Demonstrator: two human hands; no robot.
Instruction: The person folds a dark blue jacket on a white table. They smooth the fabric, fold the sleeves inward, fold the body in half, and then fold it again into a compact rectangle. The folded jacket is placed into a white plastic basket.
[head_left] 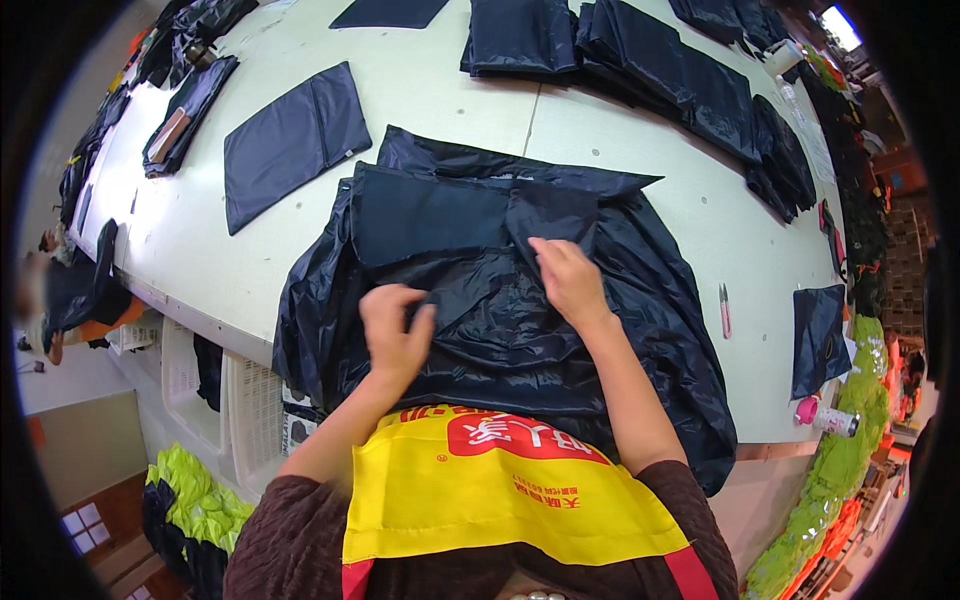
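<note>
A dark, shiny garment (pixel 480 340) lies spread on the table in front of me, its fabric wrinkled. On its upper part is a flat folded dark panel (pixel 430 215), with a smaller flap (pixel 553 215) at its right end. My right hand (pixel 572 285) pinches the fabric at the lower edge of that flap. Just below the panel, my left hand (pixel 393 330) is loosely curled over the garment, thumb and fingers apart. A small dark bit shows at its fingertips; I cannot tell whether it is cloth.
The pale table (pixel 440 100) carries a folded dark piece (pixel 297 140) at left and stacked dark garments (pixel 665 75) at the back. At right lie pink-handled snips (pixel 725 310), a dark pouch (pixel 818 340) and a pink-lidded bottle (pixel 828 417). White plastic crates (pixel 250 415) stand below the left edge.
</note>
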